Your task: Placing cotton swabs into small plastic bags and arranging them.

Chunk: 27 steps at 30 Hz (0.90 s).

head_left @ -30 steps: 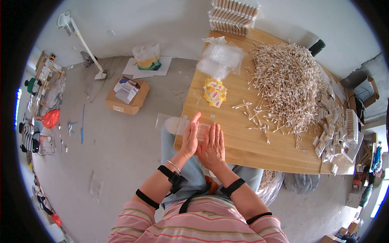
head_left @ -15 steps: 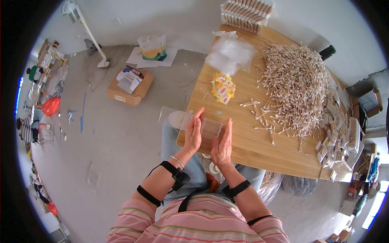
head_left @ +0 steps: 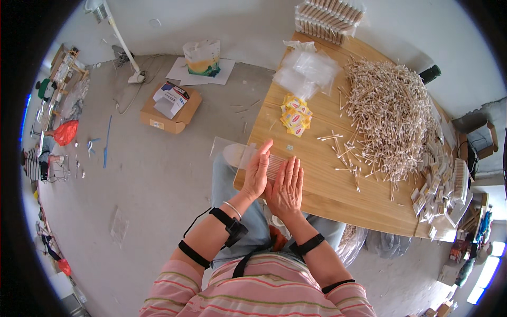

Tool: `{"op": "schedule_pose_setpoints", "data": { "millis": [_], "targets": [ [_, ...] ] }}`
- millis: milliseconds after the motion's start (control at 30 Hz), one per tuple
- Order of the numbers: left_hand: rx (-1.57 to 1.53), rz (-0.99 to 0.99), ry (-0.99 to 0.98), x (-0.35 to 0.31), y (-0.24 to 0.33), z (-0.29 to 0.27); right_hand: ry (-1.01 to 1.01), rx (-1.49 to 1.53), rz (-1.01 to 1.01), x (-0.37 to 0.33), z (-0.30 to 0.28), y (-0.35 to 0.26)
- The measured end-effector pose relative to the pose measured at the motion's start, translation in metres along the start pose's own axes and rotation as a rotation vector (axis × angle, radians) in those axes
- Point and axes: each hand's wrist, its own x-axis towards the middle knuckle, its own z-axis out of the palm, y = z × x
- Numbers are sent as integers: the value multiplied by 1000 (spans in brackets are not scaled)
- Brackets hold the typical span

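A row of cotton swabs [head_left: 274,166] lies side by side at the table's near left corner, partly hidden by my hands. My left hand [head_left: 257,171] stands along the row's left side, fingers stretched out. Flat over the row's right part rests my right hand [head_left: 285,186], its fingers extended and together. Left of my left hand, a clear plastic bag [head_left: 219,148] sticks out past the table edge; a pale rounded piece [head_left: 233,155] shows by it. Beyond my hands lie yellow printed cards [head_left: 296,115] and a stack of clear bags [head_left: 306,74].
A big heap of loose cotton swabs [head_left: 391,116] covers the right of the wooden table [head_left: 327,195]. Packed swab bundles [head_left: 330,20] stand at the far edge, filled small packs [head_left: 435,185] at the right. On the floor sit a cardboard box [head_left: 182,119] and a lamp stand [head_left: 136,77].
My right hand has turned from upright beside the swabs to lie flat over them, closer to my left hand. The left hand has barely moved.
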Motion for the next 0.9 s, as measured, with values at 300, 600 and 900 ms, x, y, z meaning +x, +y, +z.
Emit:
{"op": "schedule_pose_setpoints", "data": {
  "millis": [300, 600, 900],
  "targets": [
    [48, -33, -95, 1, 4, -5, 12, 12, -5, 1, -1, -4],
    [14, -39, -24, 2, 4, 0, 45, 8, -30, 1, 6, -7],
    [108, -12, 3, -4, 3, -13, 45, 9, -25, 6, 14, -19]
  ]
}}
